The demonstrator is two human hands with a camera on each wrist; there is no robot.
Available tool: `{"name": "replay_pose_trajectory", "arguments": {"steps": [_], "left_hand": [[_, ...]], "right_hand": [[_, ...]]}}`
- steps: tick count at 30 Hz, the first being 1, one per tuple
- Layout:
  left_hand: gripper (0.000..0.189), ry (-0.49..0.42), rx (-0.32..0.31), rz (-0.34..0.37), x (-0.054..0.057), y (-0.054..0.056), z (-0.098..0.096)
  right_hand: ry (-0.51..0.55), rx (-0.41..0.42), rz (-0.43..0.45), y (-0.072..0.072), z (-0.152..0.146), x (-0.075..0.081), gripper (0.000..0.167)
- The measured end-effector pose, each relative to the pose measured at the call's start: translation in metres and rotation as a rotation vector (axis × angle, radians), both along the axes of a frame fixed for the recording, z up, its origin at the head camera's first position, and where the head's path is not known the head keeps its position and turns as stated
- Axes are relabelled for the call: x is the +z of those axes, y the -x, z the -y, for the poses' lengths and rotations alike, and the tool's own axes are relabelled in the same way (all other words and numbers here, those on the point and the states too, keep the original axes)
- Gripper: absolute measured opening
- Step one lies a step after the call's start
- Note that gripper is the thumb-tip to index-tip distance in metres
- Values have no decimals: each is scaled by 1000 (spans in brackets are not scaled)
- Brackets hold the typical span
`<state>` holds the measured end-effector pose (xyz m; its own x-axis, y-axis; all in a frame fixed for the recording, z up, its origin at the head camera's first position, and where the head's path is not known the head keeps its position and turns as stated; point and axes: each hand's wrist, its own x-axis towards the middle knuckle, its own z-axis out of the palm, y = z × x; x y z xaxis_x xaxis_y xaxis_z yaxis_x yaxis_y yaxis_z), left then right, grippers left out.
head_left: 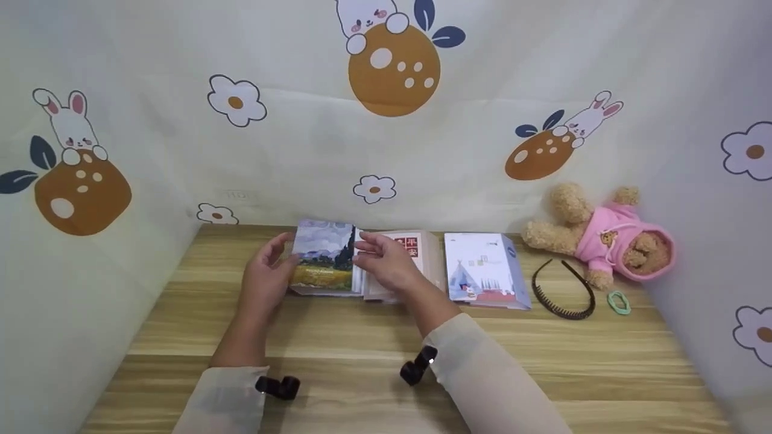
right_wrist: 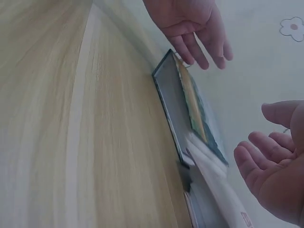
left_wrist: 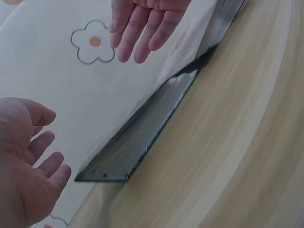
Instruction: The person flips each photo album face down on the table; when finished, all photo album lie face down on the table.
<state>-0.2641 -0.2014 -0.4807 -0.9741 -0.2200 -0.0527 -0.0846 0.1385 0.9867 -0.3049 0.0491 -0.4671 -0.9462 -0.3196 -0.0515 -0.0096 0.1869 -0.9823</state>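
A thick book [head_left: 323, 259] with a painted landscape of field, cypress and clouds on its cover lies at the back left of the table. My left hand [head_left: 265, 274] is at its left edge, fingers loosely bent; in the left wrist view the left hand [left_wrist: 28, 161] stands apart from the book's corner. Over its right edge hovers my right hand [head_left: 389, 265]; the right wrist view shows the right hand [right_wrist: 280, 166] with spread, relaxed fingers holding nothing. Partly hidden beneath that hand, a beige book [head_left: 431, 265] with a red character panel lies beside the landscape book.
Right of the beige book lies a pale book [head_left: 482, 265] with a tent drawing. A black toothed headband [head_left: 564, 314], a green hair tie [head_left: 619, 302] and a teddy bear in a pink hoodie [head_left: 615, 238] are farther right. A printed curtain [head_left: 289, 157] rises behind the wooden table [head_left: 344, 343].
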Motion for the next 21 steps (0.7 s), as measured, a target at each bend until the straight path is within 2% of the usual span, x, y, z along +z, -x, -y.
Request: {"name": "replay_pose_trajectory", "arguments": {"steps": [3,7,11,17,21], "left_hand": [[68,-21,-27,54,-5,0,6],[76,-10,-107,113,-14,3,5],[75,-2,-153,104,-23,6,4],[73,-77,-129,103,-24,7,11],[72,-121,-77,112,-17,6,11]], "right_hand": [[-37,1,17,2,13,-1,67],[-88,3,34,0,26,-8,71],[-119,-3,47,-5,34,-14,73],[-156,2,52,-8,44,-15,74],[-167,18,29,-10,48,-11,75]]}}
